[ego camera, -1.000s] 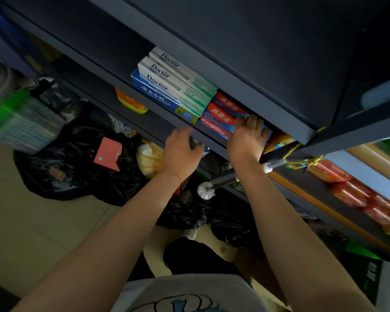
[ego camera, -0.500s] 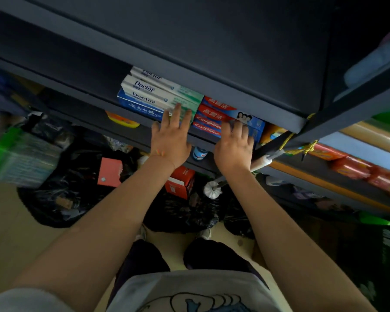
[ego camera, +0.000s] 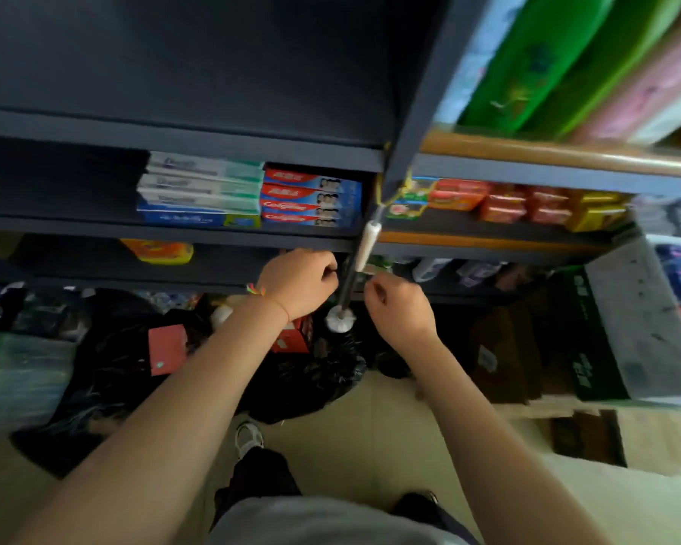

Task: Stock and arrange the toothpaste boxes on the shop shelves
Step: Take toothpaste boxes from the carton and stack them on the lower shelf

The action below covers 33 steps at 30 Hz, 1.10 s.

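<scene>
Toothpaste boxes lie stacked on the dark middle shelf (ego camera: 95, 229). A pile of white-and-green boxes (ego camera: 203, 182) rests on a blue box (ego camera: 191, 218). Red-and-blue Colgate boxes (ego camera: 311, 199) are stacked right beside them, against the upright post. Both hands are below and in front of that shelf, touching no box. My left hand (ego camera: 297, 283) hovers by the lower shelf's edge with its fingers curled into a fist. My right hand (ego camera: 400, 306) is a little lower and to the right, also curled and holding nothing that I can see.
A long brush (ego camera: 364, 245) hangs from the post by a yellow string, between my hands. An orange pack (ego camera: 158, 251) lies on the lower shelf. Red and yellow packs (ego camera: 504, 202) fill the right-hand shelf. Black bags (ego camera: 107, 371), a red box (ego camera: 291, 338) and cardboard cartons (ego camera: 590, 336) crowd the floor.
Both hands have come off the toothpaste stacks and dropped below the shelf, with fingers now curled. The view has swung to the right and the boxes sit squared up.
</scene>
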Each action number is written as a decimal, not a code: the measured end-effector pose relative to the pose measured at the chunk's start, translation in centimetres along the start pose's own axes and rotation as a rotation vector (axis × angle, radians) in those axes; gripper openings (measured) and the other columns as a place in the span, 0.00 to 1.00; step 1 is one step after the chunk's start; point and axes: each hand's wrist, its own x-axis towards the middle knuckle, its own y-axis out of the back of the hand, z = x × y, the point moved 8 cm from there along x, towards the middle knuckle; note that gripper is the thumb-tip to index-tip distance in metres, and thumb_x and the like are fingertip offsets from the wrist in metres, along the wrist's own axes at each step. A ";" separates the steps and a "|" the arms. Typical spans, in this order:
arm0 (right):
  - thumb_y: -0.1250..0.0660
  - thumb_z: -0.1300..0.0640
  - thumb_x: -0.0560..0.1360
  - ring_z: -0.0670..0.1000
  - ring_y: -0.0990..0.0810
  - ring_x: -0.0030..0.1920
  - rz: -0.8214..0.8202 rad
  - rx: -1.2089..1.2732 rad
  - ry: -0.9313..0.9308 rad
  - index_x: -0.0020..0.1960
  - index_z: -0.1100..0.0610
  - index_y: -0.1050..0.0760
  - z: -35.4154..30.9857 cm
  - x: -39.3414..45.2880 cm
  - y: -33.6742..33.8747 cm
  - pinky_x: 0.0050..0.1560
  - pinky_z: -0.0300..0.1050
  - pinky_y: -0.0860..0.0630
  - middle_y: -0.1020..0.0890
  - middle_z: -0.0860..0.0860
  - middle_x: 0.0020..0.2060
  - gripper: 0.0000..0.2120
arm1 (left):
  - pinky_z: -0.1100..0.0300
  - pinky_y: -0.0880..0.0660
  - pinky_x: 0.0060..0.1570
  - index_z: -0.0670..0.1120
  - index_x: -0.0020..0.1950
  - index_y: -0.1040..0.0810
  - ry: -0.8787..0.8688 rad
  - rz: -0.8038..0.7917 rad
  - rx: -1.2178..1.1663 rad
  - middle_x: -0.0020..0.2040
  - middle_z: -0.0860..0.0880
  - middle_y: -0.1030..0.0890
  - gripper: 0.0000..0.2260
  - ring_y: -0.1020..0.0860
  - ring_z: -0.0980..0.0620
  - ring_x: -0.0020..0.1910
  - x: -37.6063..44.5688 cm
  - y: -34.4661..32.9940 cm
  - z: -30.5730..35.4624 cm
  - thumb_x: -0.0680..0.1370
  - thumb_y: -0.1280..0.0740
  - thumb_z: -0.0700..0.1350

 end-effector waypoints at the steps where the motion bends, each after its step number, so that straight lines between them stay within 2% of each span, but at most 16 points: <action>1: 0.38 0.56 0.79 0.57 0.26 0.32 0.038 0.021 -0.005 0.40 0.59 0.27 1.7 -0.9 2.0 0.30 0.49 0.31 0.26 0.52 0.31 0.11 | 0.51 0.23 0.46 0.51 0.60 0.20 -0.009 -0.013 -0.019 0.52 0.50 0.18 0.11 0.21 0.47 0.50 -0.2 -0.7 2.5 0.81 0.38 0.50; 3: 0.37 0.57 0.79 0.56 0.25 0.31 0.095 0.066 0.006 0.39 0.59 0.27 5.2 -2.9 6.2 0.30 0.51 0.29 0.25 0.52 0.30 0.11 | 0.50 0.22 0.47 0.52 0.59 0.20 -0.025 -0.016 -0.054 0.52 0.51 0.17 0.11 0.20 0.48 0.50 -0.5 -2.2 7.7 0.81 0.38 0.50; 7: 0.37 0.58 0.80 0.51 0.27 0.31 0.166 0.106 0.042 0.39 0.57 0.28 13.9 -7.3 14.8 0.30 0.47 0.33 0.26 0.51 0.33 0.11 | 0.54 0.22 0.48 0.52 0.62 0.20 -0.072 0.006 -0.172 0.53 0.54 0.18 0.11 0.20 0.53 0.50 -1.1 -6.3 20.1 0.82 0.38 0.50; 9: 0.37 0.58 0.80 0.51 0.27 0.35 0.208 0.114 0.026 0.41 0.59 0.26 18.9 -9.5 19.2 0.33 0.45 0.35 0.25 0.51 0.36 0.10 | 0.61 0.25 0.44 0.51 0.61 0.20 -0.114 0.027 -0.241 0.52 0.54 0.18 0.11 0.21 0.55 0.47 -1.7 -8.7 26.7 0.82 0.37 0.49; 12: 0.37 0.56 0.80 0.54 0.24 0.41 0.256 0.112 -0.039 0.44 0.60 0.24 26.2 -12.0 24.8 0.38 0.47 0.33 0.23 0.53 0.41 0.09 | 0.71 0.32 0.37 0.53 0.60 0.20 -0.145 0.006 -0.268 0.50 0.57 0.22 0.09 0.25 0.60 0.42 -1.6 -12.4 35.2 0.82 0.37 0.49; 15: 0.36 0.57 0.79 0.56 0.23 0.42 0.309 0.104 -0.084 0.41 0.56 0.26 31.4 -12.6 29.4 0.38 0.44 0.39 0.24 0.53 0.40 0.08 | 0.66 0.28 0.41 0.53 0.59 0.19 -0.184 -0.015 -0.285 0.52 0.57 0.22 0.09 0.22 0.59 0.44 -0.3 -14.0 41.5 0.82 0.37 0.49; 17: 0.36 0.57 0.79 0.56 0.23 0.44 0.318 0.111 -0.093 0.45 0.58 0.22 33.5 -11.8 31.0 0.38 0.44 0.38 0.22 0.55 0.42 0.07 | 0.59 0.24 0.46 0.53 0.59 0.19 -0.194 -0.013 -0.273 0.52 0.56 0.23 0.09 0.21 0.56 0.47 1.0 -14.0 44.2 0.81 0.37 0.49; 21: 0.36 0.56 0.79 0.55 0.23 0.46 0.267 0.119 -0.069 0.49 0.57 0.21 36.2 -9.5 31.5 0.44 0.52 0.25 0.22 0.54 0.46 0.07 | 0.55 0.24 0.50 0.51 0.59 0.19 -0.190 0.025 -0.236 0.51 0.54 0.25 0.09 0.22 0.53 0.48 4.8 -14.3 47.0 0.81 0.36 0.48; 25: 0.36 0.59 0.78 0.60 0.24 0.48 0.264 0.119 -0.092 0.51 0.60 0.20 39.1 -7.6 31.4 0.45 0.57 0.25 0.23 0.57 0.49 0.08 | 0.51 0.26 0.56 0.47 0.58 0.19 -0.226 0.073 -0.259 0.54 0.48 0.24 0.09 0.23 0.48 0.55 9.0 -16.3 48.5 0.78 0.33 0.44; 29: 0.40 0.55 0.74 0.62 0.26 0.51 0.249 -0.061 -0.128 0.54 0.60 0.22 42.7 -6.2 32.6 0.49 0.60 0.25 0.23 0.58 0.51 0.14 | 0.51 0.32 0.65 0.42 0.63 0.21 -0.270 0.102 -0.283 0.64 0.43 0.25 0.16 0.28 0.42 0.64 12.9 -18.2 51.2 0.75 0.31 0.40; 33: 0.39 0.51 0.71 0.61 0.27 0.62 0.205 -0.215 -0.162 0.63 0.59 0.26 46.7 -4.1 35.0 0.59 0.62 0.27 0.25 0.56 0.62 0.23 | 0.44 0.32 0.67 0.43 0.71 0.27 -0.286 0.132 -0.097 0.71 0.42 0.28 0.27 0.30 0.41 0.69 16.2 -20.0 54.2 0.71 0.34 0.47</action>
